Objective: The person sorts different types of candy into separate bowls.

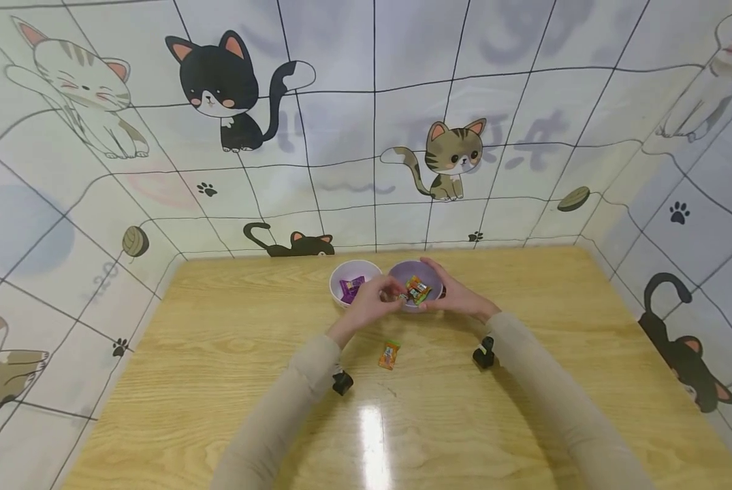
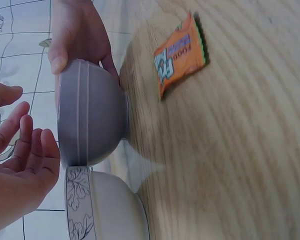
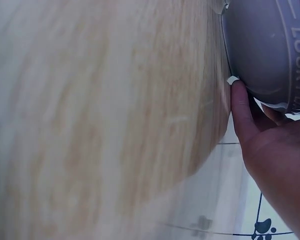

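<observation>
Wooden bench (image 1: 231,381) carries everything. Purple bowl (image 1: 416,286), likely rigid plastic and light, so liable to slide; right hand (image 1: 457,296) curls round its far side, thumb on the wall, steadying it. White bowl (image 1: 353,280) touches it, just beyond the left hand (image 1: 368,306). Left hand's fingers lie relaxed and spread at the purple bowl's rim, beside its candy wrappers (image 1: 417,290); grip unclear. Orange candy packet (image 2: 180,55) lies between the wrists: thin, crinkly, slippery; best pinched at an edge.
</observation>
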`<act>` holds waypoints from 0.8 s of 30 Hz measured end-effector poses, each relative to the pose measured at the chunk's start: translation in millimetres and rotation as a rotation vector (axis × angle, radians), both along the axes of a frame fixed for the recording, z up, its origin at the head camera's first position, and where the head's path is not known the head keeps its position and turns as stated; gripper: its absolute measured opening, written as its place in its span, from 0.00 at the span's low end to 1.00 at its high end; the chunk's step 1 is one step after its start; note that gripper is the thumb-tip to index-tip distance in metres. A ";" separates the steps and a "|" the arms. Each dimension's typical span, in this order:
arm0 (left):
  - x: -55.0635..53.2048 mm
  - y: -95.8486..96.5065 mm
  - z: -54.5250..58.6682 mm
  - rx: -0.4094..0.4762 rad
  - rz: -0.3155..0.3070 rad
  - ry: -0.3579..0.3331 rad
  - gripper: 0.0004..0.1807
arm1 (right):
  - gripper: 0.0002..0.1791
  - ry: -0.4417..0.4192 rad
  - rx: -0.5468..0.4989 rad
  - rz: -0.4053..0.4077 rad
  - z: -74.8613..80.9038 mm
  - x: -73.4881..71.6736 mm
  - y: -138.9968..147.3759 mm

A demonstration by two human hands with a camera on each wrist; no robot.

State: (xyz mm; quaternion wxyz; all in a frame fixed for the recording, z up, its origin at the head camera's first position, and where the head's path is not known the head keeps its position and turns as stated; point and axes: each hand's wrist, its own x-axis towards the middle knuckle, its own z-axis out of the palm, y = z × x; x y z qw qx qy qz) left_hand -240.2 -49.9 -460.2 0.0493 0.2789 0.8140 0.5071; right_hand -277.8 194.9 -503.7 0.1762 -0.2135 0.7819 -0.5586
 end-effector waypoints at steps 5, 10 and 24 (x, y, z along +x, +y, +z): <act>12.8 1.5 0.4 0.039 -0.004 -0.023 0.10 | 0.59 0.038 0.002 0.013 -2.2 0.1 1.1; 28.1 3.0 -4.1 0.031 -0.015 -0.050 0.09 | 0.59 0.059 0.006 0.022 -3.3 1.3 1.7; 44.5 -13.3 -30.8 -0.019 -0.018 -0.109 0.10 | 0.59 0.016 0.013 -0.007 -1.0 1.4 0.7</act>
